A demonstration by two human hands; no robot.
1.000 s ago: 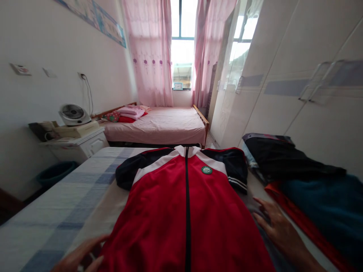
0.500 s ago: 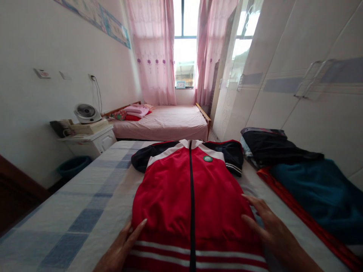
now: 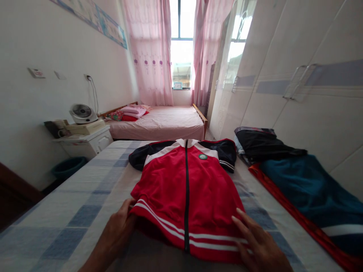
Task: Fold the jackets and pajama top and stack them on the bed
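A red zip-up jacket (image 3: 167, 181) with dark sleeves, white shoulder panels and a green round badge lies front up on the bed. Its collar points away from me, and white stripes run along the hem. My left hand (image 3: 123, 219) is closed on the left corner of the hem, which is lifted off the sheet with the opening showing beneath. On the right, my right hand (image 3: 253, 238) rests against the jacket's lower side near the hem, fingers stretched and apart. Its thumb is partly hard to make out.
Folded dark clothes (image 3: 261, 145) and blue-green garments (image 3: 306, 189) over a red one lie along the right of the bed. White wardrobes (image 3: 314, 121) stand beyond them. At left are a bedside cabinet (image 3: 96, 143) with a fan (image 3: 82, 112) and a bin (image 3: 69, 166).
My left hand has taken hold of the left hem corner and raised it, pulling the hem askew. My right hand has shifted lower along the jacket's right side. The view has turned slightly right.
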